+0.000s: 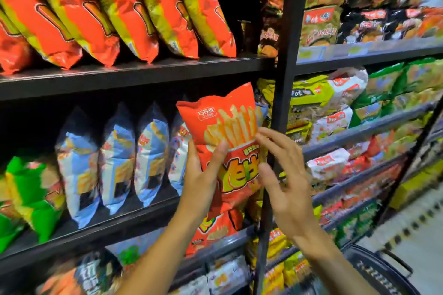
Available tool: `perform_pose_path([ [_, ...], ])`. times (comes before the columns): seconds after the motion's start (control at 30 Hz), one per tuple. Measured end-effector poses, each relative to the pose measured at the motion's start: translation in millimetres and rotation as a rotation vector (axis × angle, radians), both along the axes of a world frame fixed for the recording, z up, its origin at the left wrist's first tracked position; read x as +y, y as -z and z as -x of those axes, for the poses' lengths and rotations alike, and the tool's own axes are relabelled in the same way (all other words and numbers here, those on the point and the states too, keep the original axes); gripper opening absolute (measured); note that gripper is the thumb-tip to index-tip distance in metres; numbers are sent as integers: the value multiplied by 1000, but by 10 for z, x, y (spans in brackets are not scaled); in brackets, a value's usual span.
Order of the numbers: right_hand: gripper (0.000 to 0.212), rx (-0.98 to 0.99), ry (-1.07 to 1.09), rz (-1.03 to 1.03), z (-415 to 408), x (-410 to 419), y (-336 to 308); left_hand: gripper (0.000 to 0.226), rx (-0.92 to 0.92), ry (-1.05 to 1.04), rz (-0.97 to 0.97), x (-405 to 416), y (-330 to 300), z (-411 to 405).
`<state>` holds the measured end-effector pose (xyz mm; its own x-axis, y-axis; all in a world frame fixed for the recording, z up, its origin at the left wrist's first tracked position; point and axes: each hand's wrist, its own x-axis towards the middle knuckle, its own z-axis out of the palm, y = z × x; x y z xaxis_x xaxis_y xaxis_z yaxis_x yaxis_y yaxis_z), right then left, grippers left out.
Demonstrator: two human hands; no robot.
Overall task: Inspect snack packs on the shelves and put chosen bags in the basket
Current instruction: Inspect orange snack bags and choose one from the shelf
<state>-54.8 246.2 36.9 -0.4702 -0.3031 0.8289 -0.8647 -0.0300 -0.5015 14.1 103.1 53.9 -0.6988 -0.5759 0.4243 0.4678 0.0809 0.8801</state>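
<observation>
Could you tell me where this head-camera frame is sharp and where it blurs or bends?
Head view: the red fries bag and both hands, left hand and right hand, are sharp; the basket and frame edges smear with blur; shelf boards bow from wide-angle distortion.

A: What does the left hand [201, 175] hold?
B: A red fries bag [227, 132], upright before the black shelf [134, 72].
A: And the right hand [285, 175]?
B: Fingers spread, beside the bag's right edge; basket [383, 270] near right.
</observation>
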Motion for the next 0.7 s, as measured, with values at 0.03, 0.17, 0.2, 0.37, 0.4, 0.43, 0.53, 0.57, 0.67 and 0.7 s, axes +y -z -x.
perform_pose_path([
  [0.03, 41, -102, -22, 64, 21, 0, -29, 61, -34, 16, -11, -11, 29, -12],
  [0.17, 63, -551, -233, 178, 105, -76, -209, 43, -147, 79, -13, -12, 111, -79],
  [0.2, 68, -635, -288, 157, 124, -95, -245, 45, -165, 99, -19, 2, 119, -93],
  [0.37, 54, -708, -375, 91, 88, -180, -190, 42, -226, 188, -31, -20, 232, -151],
  [0.4, 53, -683, -340, 105, 83, -184, -161, 43, -238, 216, -42, -50, 252, -168],
  [0.43, 52, -665, -320, 128, 80, -184, -142, 50, -243, 245, -48, -86, 272, -181],
  [0.53, 55, -647, -306, 180, 57, -182, -126, 80, -172, 252, -39, -179, 250, -197],
  [0.57, 56, -640, -309, 187, 39, -191, -121, 84, -144, 217, -33, -179, 199, -198],
  [0.67, 56, -649, -370, 174, -41, -206, -87, 67, -88, 94, -35, -133, 81, -193],
  [0.7, 57, -666, -398, 161, -63, -197, -72, 56, -80, 57, -46, -120, 76, -194],
])
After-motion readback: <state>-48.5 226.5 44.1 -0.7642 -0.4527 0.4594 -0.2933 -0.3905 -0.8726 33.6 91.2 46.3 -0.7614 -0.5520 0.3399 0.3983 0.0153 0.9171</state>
